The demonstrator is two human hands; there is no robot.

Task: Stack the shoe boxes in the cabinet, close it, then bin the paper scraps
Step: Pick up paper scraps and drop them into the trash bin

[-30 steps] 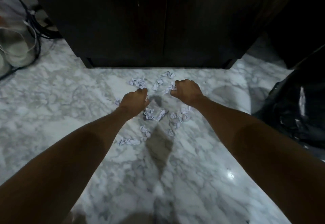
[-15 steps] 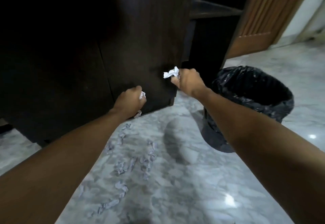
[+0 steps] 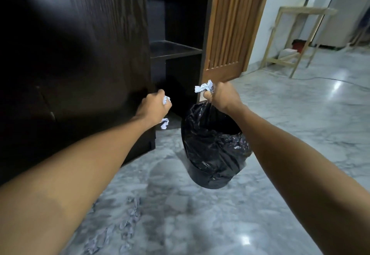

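Bin (image 3: 214, 154) lined with black bag, stood on marble floor (image 3: 300, 134) just beside dark cabinet (image 3: 80, 54); contents hidden by arm and dark liner. Right hand (image 3: 222, 96) held above bin rim, fingers clamped on crumpled paper scraps (image 3: 204, 88). Left hand (image 3: 154, 106) held beside bin, fingers curled round more scraps (image 3: 165, 100). Further scraps (image 3: 128, 220) left on floor, blurred.

Crumpled white paper scraps (image 3: 204, 88) above black-lined bin (image 3: 215, 154); more scraps (image 3: 128, 220) strewn on floor; dark cabinet (image 3: 76, 58) shut.
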